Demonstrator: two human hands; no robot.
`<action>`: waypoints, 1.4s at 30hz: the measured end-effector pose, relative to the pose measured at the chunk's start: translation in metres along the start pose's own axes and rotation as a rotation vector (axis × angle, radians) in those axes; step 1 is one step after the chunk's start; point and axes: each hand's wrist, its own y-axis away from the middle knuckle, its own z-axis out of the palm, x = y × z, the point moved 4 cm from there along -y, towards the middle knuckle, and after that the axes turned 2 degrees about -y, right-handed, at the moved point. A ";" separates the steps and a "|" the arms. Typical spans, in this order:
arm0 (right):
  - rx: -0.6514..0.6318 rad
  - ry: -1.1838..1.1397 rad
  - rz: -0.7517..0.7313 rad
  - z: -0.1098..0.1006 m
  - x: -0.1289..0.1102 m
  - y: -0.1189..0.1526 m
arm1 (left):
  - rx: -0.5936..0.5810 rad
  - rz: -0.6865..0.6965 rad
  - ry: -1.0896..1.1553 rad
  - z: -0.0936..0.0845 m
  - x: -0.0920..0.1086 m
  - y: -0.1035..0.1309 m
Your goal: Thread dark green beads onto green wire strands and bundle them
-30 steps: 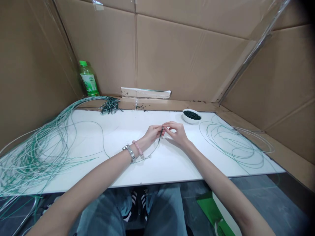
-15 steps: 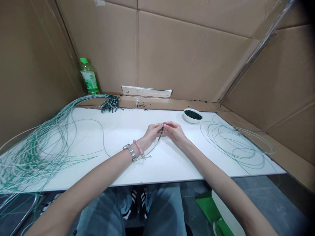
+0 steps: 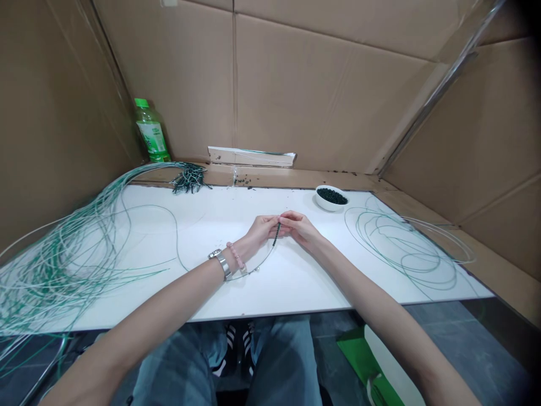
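My left hand (image 3: 262,229) and my right hand (image 3: 298,225) meet over the middle of the white tabletop, fingertips together. Between them hangs a short strand of dark green beads (image 3: 276,234) on a thin cord (image 3: 264,260). The left fingers pinch the upper end of the strand. My right thumb and forefinger are pressed together at that same end; whether they hold a bead or the cord's tip is too small to tell. Below the beads the cord runs down to the left, under my left wrist. A white bowl (image 3: 331,206) of dark green beads stands beyond my right hand.
Bundled green and white cords (image 3: 80,242) cover the table's left side, their beaded ends (image 3: 190,176) at the back. Loose coils of cord (image 3: 401,248) lie at right. A green bottle (image 3: 153,135) stands in the back left corner. Cardboard walls (image 3: 338,84) enclose the table.
My hands stay together with small finger movements. The beaded strand hangs a little lower and steeper, and my left wrist has shifted slightly left.
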 end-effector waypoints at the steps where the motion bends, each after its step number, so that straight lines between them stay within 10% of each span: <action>1: 0.000 -0.002 0.003 0.000 0.000 0.000 | -0.001 0.000 -0.001 0.000 0.000 0.000; 42: -0.258 0.073 -0.085 0.007 -0.021 0.011 | -0.114 0.056 0.031 0.001 0.008 0.000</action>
